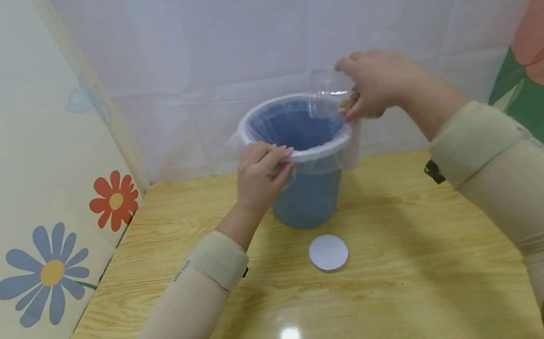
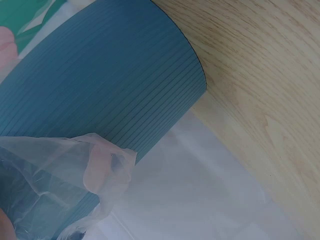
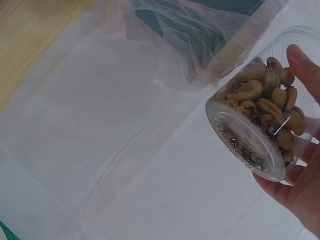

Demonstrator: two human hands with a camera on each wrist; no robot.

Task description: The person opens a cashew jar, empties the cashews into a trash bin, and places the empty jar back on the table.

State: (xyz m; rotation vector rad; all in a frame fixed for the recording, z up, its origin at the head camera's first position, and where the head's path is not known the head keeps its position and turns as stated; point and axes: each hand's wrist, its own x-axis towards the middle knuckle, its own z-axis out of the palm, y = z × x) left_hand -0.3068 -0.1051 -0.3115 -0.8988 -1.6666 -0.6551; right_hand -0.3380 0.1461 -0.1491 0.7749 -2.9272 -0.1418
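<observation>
A blue trash bin [image 1: 308,202] stands on the table, lined with a clear plastic bag [image 1: 350,149] folded over its rim. My left hand [image 1: 258,174] grips the near left rim through the bag, fingers on top and thumb below. Over the right side of the rim, my right hand [image 1: 378,78] holds a clear jar [image 3: 272,162] tilted, its mouth toward the bin. Tan curved nuts [image 3: 267,97] like cashews lie inside it, with dark crumbs near the base. On the table in front of the bin lies a round white lid [image 1: 329,252].
The wood-grain table [image 1: 408,301] reaches back to a white sheet-covered wall [image 1: 209,32]. Flower-printed panels rise on both sides, the left panel [image 1: 3,174] along the table's left edge.
</observation>
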